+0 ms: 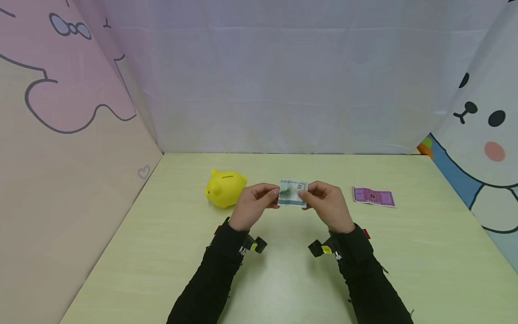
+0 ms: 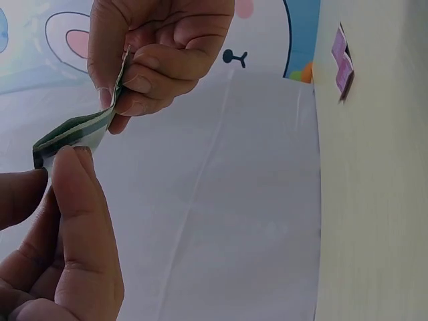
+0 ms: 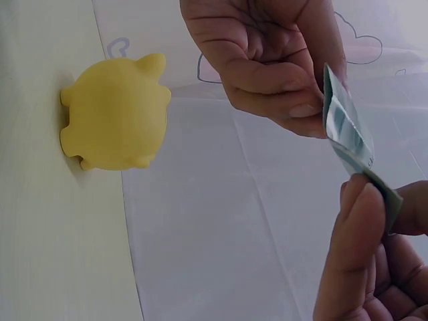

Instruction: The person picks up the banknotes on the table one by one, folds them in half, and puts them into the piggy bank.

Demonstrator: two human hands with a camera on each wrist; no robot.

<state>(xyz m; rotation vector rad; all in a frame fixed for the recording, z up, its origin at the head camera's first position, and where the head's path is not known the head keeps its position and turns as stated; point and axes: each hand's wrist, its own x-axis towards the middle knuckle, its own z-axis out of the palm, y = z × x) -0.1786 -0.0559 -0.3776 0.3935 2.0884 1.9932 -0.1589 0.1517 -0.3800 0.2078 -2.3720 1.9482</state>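
Two hands shared one small green banknote [image 1: 288,194], held up above the far middle of the pale table [image 1: 283,288]. The left hand [image 1: 256,201] pinched its left end between thumb and fingers; the right hand [image 1: 329,204] pinched the right end likewise, its thumb lying over the near face. Both wrist views showed the paper bent and creased, seemingly folded over in layers.

It was likely almost weightless and limp, stiffer only along the folds, so it would probably buckle if pushed from one end. Dry paper should have given fair friction, yet a hard pull between the hands could have torn it. The best hold seemed to be the two short ends, close to the corners, leaving the middle flat.

A yellow piggy bank [image 1: 226,189], slot upward, stood to the left, near the left hand; whether they touched was unclear. Well to the right of the right hand lay a purple banknote [image 1: 374,197], creased across its middle.
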